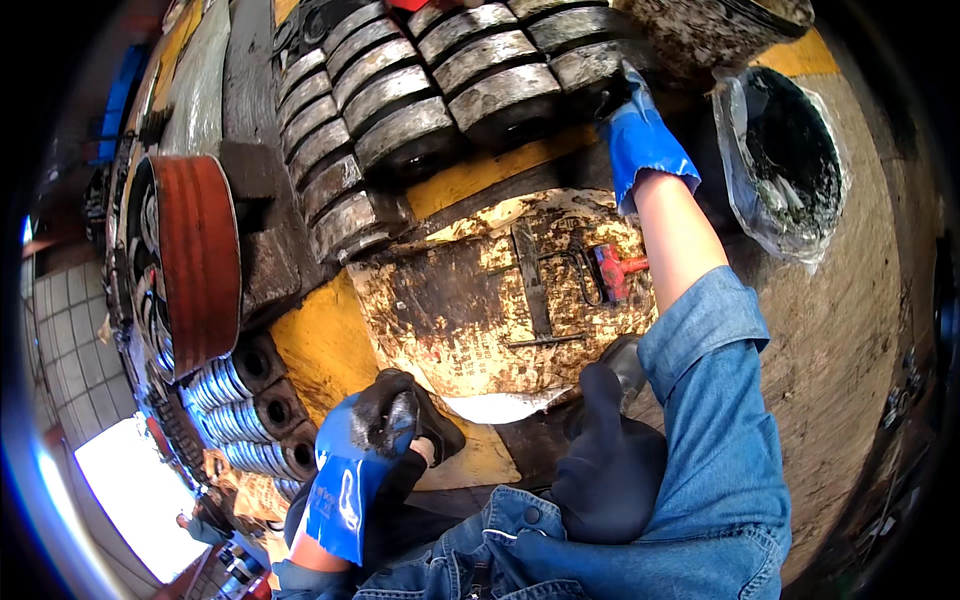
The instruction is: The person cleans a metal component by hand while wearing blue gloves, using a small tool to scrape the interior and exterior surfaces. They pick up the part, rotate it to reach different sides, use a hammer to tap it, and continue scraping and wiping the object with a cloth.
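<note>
Greasy metal parts (505, 95) already stand in rows; what's left unclear. Right hand (642, 130) at row's end, left hand (372, 428) near shoe (447, 428); whether fingers clamp, cannot tell.

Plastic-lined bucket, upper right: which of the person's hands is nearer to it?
Right. The right hand is just left of the bucket, up by the blackened metal pieces; the left hand is much farther off, toward the picture's lower left.
</note>
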Demonstrator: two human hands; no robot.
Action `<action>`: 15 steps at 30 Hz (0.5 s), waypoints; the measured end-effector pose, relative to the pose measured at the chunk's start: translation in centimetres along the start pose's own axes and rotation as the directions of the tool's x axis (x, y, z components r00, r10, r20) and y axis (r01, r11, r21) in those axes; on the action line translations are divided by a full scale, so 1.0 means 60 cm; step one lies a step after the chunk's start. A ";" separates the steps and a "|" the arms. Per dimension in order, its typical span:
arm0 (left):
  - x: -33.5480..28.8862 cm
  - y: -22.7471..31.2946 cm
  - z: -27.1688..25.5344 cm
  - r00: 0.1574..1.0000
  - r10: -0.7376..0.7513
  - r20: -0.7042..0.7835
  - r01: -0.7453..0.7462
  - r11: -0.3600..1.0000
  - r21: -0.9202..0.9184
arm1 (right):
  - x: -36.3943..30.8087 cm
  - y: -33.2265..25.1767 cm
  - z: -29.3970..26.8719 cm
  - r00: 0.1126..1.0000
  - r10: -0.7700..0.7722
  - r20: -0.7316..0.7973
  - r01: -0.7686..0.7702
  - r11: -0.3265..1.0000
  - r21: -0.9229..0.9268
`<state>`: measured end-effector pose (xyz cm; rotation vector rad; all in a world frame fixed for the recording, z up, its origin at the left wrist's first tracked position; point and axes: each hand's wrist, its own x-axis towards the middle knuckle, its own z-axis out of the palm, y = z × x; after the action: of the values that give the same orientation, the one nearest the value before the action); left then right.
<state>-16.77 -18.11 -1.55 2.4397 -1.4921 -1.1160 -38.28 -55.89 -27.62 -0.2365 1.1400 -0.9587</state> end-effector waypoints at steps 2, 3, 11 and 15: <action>0.015 0.010 0.007 0.998 -0.002 0.061 -0.001 0.999 0.049 | -0.002 0.005 -0.009 0.999 0.038 -0.011 -0.037 0.997 0.067; 0.026 0.013 0.008 0.995 -0.002 0.098 -0.005 0.997 0.078 | -0.007 0.011 -0.016 0.998 0.059 -0.014 -0.057 0.993 0.106; 0.300 0.086 0.090 0.754 0.655 -0.056 -0.593 0.714 0.372 | -0.036 0.058 -0.143 0.960 0.270 -0.070 -0.216 0.879 0.425; 0.450 0.236 0.152 0.780 0.610 -0.139 -0.540 0.769 0.343 | -0.124 0.060 -0.100 0.973 0.217 0.076 -0.225 0.831 0.508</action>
<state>-25.79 -44.40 -17.07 1.9033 -2.2156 -0.4788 -42.11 -46.39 -27.55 0.3195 0.8340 -1.0140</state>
